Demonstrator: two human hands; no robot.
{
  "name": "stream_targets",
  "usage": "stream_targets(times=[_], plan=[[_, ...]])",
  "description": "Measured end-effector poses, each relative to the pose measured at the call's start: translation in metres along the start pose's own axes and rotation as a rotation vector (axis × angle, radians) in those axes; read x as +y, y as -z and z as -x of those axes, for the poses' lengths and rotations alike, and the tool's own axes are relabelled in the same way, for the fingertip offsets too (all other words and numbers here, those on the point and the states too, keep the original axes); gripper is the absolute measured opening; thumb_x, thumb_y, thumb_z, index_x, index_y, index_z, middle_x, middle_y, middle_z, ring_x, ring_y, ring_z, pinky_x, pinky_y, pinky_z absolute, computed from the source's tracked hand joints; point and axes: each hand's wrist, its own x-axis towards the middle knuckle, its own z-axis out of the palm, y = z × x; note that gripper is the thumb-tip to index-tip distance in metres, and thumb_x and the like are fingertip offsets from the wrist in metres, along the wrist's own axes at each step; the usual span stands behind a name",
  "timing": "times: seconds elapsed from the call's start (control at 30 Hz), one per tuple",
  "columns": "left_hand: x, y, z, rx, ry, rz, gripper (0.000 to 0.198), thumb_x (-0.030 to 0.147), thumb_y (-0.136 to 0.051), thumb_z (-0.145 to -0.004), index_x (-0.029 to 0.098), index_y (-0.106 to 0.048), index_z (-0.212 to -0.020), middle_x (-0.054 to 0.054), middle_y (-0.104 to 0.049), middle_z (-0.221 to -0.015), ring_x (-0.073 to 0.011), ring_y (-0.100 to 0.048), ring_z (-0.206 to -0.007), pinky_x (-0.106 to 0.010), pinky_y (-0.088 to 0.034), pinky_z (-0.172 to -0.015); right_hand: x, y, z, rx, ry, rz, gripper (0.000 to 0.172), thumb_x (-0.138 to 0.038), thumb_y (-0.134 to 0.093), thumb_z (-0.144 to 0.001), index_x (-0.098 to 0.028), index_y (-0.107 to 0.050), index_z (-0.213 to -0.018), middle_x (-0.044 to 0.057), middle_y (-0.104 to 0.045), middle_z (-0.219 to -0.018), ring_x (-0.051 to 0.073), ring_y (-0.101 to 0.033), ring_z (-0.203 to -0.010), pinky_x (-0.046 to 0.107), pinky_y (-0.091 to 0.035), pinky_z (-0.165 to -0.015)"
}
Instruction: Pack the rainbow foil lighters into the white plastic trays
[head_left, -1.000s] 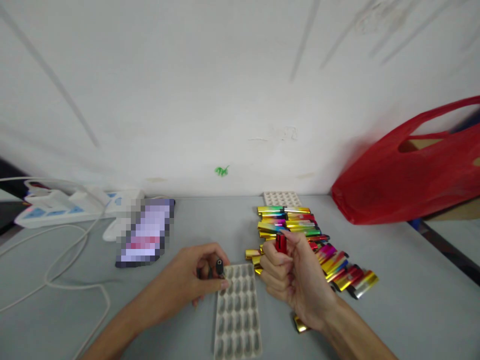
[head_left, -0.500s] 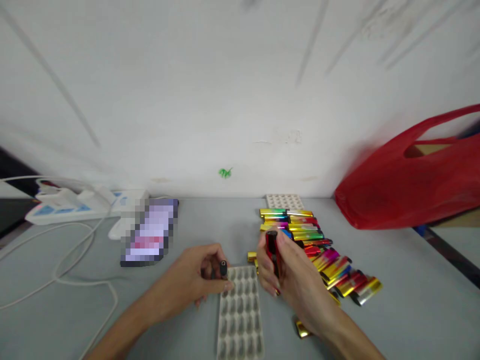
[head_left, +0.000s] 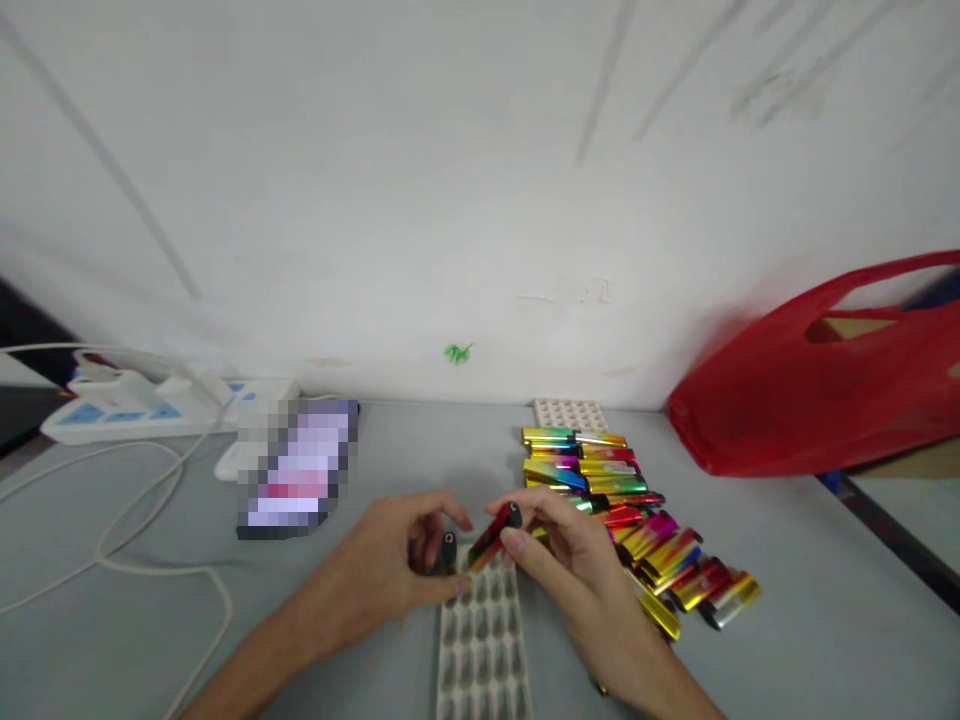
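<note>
My left hand (head_left: 409, 550) curls around a small dark piece (head_left: 448, 541) with a round hole in its rounded end. Its fingers hide most of that piece. Between the thumb and fingers of my right hand (head_left: 555, 550) is a shiny red-and-gold tube (head_left: 489, 540) with a black, holed end. The tube is tilted, its gold end pointing down to the left, over the far end of a pale tray (head_left: 480, 660) with rows of oblong hollows. Both hands are close together there.
Many shiny multicoloured tubes (head_left: 615, 485) lie in a loose pile on the right. Behind them sits a second pale tray (head_left: 570, 414) by the wall. A red bag (head_left: 787, 390) stands far right. Left are a phone (head_left: 300, 470), a power strip (head_left: 142, 405) and loose white cables (head_left: 165, 568).
My right hand has moved left and slightly down from beside the pile to the tray, bringing the red-and-gold tube near my left hand. The left hand has hardly moved.
</note>
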Motion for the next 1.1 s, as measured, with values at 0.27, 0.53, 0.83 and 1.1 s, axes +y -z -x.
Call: stream_targets(times=[0.27, 0.53, 0.83, 1.1], plan=[[0.001, 0.007, 0.001, -0.065, 0.011, 0.017, 0.036, 0.05, -0.091, -0.077, 0.018, -0.086, -0.091, 0.003, -0.064, -0.069, -0.0141, -0.053, -0.065, -0.023, -0.036, -0.058, -0.003, -0.008, 0.005, -0.085, 0.086, 0.372, 0.022, -0.039, -0.07, -0.109, -0.029, -0.077, -0.127, 0.004, -0.076, -0.111, 0.025, -0.069, -0.102, 0.039, -0.049, -0.093], [0.004, 0.006, 0.002, -0.063, 0.002, 0.039, 0.027, 0.043, -0.087, -0.079, 0.017, -0.083, -0.078, 0.002, -0.062, -0.069, -0.0155, -0.053, -0.068, -0.023, -0.038, -0.06, 0.004, -0.011, 0.01, -0.102, 0.178, 0.448, 0.04, -0.035, -0.069, -0.108, -0.036, -0.066, -0.148, 0.007, -0.075, -0.123, 0.029, -0.069, -0.114, 0.047, -0.051, -0.103], [0.003, 0.004, 0.002, -0.002, -0.014, -0.139, 0.023, 0.042, -0.089, -0.081, 0.02, -0.087, -0.084, -0.001, -0.073, -0.075, -0.0182, -0.064, -0.07, -0.025, -0.044, -0.063, -0.003, 0.012, -0.001, 0.16, 0.277, 0.713, 0.026, -0.018, -0.06, -0.106, -0.028, -0.07, -0.128, 0.008, -0.073, -0.114, 0.031, -0.065, -0.111, 0.052, -0.05, -0.101], [0.009, 0.004, 0.003, 0.005, -0.047, -0.248, 0.025, 0.046, -0.087, -0.083, 0.021, -0.088, -0.085, -0.001, -0.076, -0.075, -0.0179, -0.065, -0.067, -0.026, -0.043, -0.062, 0.018, 0.037, -0.02, 0.489, 0.274, 1.281, 0.028, -0.022, -0.067, -0.103, -0.02, -0.078, -0.129, 0.02, -0.061, -0.133, 0.041, -0.052, -0.115, 0.058, -0.045, -0.096]])
